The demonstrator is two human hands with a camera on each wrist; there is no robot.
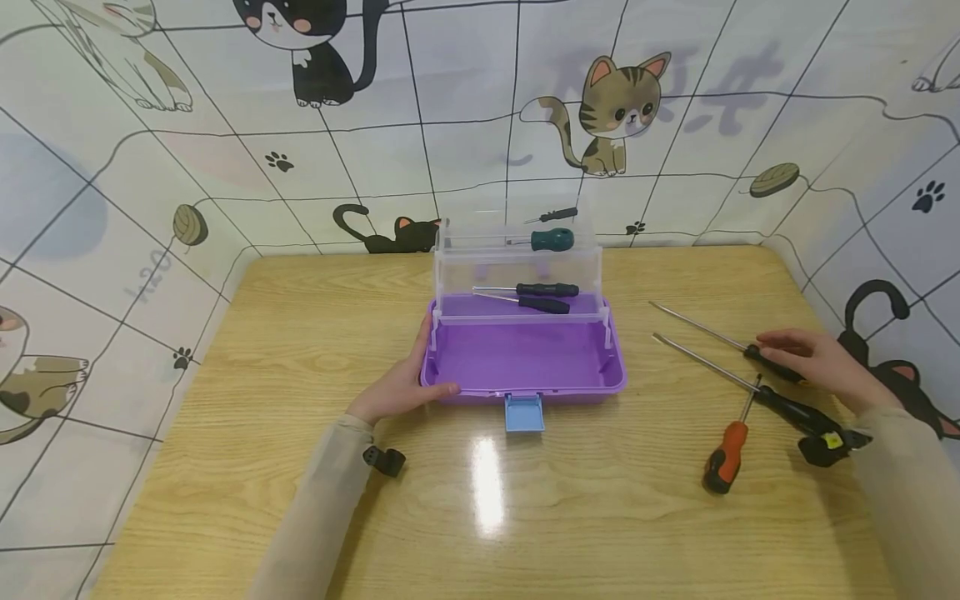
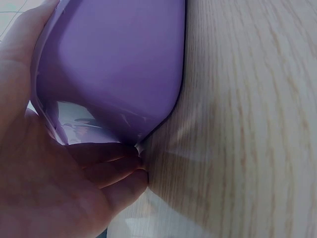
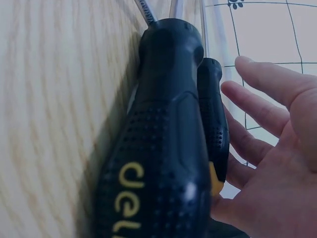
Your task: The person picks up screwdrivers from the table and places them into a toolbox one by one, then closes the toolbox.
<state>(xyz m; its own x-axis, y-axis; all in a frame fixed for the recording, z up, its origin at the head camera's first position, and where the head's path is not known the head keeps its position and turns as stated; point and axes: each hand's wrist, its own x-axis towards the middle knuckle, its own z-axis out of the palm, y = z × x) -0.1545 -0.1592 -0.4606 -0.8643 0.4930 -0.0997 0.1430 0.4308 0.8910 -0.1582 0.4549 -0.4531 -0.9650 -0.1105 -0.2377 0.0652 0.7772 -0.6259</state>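
Observation:
A purple toolbox point(image 1: 517, 354) with raised clear trays stands near the back of the table in the head view. My left hand point(image 1: 401, 387) holds its left front corner, thumb along the front and fingers along the end wall. At the right, my right hand point(image 1: 813, 358) is beside a long black screwdriver point(image 1: 772, 364). In the right wrist view its fingers are extended next to that yellow-ended screwdriver point(image 3: 213, 114), not wrapped round it. A larger black screwdriver point(image 1: 783, 408) lies nearer, and an orange-and-black screwdriver point(image 1: 726, 458) is in front of it.
Two dark screwdrivers point(image 1: 547, 290) lie in the lower clear tray. Higher up are a green-handled screwdriver point(image 1: 552, 240) and a small black screwdriver point(image 1: 558, 214). A blue latch point(image 1: 524, 414) hangs at the toolbox's front. Cat-print cloth point(image 1: 465, 158) surrounds the wooden table point(image 1: 315, 333) behind and at the sides.

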